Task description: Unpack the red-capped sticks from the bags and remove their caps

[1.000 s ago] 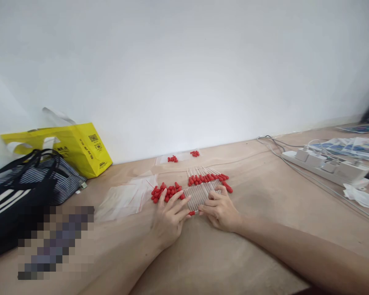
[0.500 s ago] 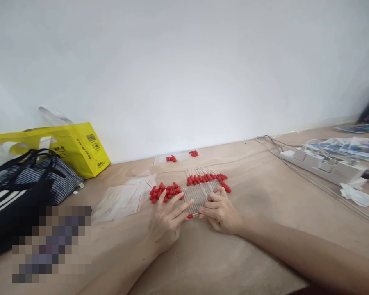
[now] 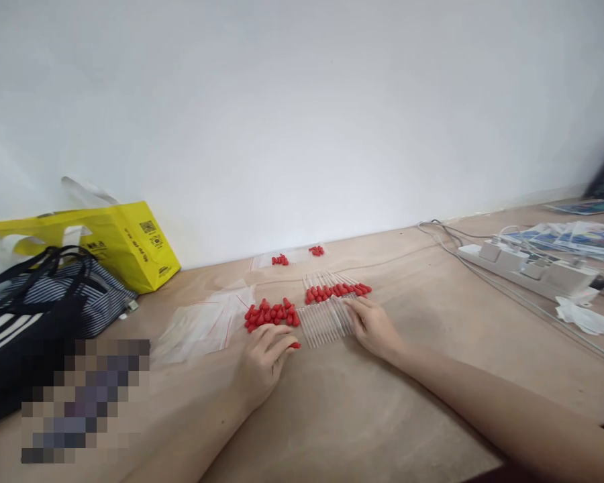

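Observation:
A row of clear glass tubes (image 3: 326, 320) lies side by side on the brown tabletop. A pile of loose red rubber caps (image 3: 272, 314) sits to their left. Behind them lies a second row of tubes fitted with red caps (image 3: 336, 290). My left hand (image 3: 262, 362) rests on the table, its fingertips pinching one red cap (image 3: 294, 345) at the near left corner of the clear tubes. My right hand (image 3: 375, 327) lies on the right end of the clear tubes, fingers curled over them.
Empty zip bags (image 3: 206, 322) lie left of the caps. Further back sits a bag with a few red caps (image 3: 294, 255). A yellow bag (image 3: 108, 241) and a striped black bag (image 3: 35, 315) stand at the left. A power strip (image 3: 528, 272) with cables lies at the right.
My left hand has drawn back toward me and now pinches a single red cap. My right hand has slid to the right end of the clear tubes.

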Tool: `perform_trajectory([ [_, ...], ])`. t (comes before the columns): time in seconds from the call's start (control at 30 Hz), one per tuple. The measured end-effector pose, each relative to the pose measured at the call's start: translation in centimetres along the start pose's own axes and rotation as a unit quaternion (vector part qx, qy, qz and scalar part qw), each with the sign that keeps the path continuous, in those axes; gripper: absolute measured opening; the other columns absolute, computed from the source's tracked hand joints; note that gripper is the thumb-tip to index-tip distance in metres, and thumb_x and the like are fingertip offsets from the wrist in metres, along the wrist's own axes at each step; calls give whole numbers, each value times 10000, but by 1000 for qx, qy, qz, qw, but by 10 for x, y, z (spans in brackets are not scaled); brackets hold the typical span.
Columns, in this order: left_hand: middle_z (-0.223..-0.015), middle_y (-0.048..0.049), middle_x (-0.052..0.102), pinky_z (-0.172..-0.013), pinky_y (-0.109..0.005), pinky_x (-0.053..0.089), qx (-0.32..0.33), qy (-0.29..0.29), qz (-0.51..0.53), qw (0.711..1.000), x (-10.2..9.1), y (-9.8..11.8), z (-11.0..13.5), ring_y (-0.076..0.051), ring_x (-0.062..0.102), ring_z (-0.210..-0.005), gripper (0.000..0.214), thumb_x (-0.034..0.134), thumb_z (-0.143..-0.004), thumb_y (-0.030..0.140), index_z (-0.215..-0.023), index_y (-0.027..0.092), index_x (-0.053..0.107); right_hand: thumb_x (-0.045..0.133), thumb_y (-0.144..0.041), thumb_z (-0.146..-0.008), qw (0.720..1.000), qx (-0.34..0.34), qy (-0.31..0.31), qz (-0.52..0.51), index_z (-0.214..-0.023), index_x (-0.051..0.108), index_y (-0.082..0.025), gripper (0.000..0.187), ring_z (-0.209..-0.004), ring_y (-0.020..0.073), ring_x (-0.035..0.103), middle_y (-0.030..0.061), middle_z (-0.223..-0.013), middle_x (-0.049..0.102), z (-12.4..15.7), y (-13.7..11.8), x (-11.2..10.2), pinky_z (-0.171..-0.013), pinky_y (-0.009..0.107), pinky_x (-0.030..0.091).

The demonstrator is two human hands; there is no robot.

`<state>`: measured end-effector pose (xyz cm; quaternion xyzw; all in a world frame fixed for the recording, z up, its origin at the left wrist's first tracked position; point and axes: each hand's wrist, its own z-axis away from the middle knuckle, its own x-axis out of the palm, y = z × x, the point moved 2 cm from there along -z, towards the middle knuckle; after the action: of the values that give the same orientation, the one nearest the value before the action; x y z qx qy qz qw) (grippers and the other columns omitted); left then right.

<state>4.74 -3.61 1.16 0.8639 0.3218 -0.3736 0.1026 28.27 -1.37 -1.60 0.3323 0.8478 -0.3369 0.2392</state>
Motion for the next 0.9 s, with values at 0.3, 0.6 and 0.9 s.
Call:
perform_trajectory([
  [0.3,-899,-71,496,-681,-250,483,-48,8,65,997,9,-2,-1,-131,531,-809,308,376,-831,112,-1098,174,515,355,-11,-707,986,68,-47,141,-928,527,-111,298,-684,163,456,87,-775,497,-5,21,13,-617,256,382],
  [0.6,-931,-69,550,-777,-307,463,-60,-9,43,997,11,-3,-1,-159,541,-878,293,410,-825,148,-1113,171,458,403,-54,-727,974,50,-78,208,-790,576,-121,197,-762,182,471,111,-813,559,-11,5,11,-692,276,330],
  [0.9,-782,-28,606,-681,-303,449,-9,6,22,1000,13,12,-9,-166,547,-756,88,475,-807,181,-891,179,504,491,-372,-807,990,-127,-60,34,-999,600,-244,255,-785,166,457,32,-848,631,-4,-43,-4,-729,343,216],
])
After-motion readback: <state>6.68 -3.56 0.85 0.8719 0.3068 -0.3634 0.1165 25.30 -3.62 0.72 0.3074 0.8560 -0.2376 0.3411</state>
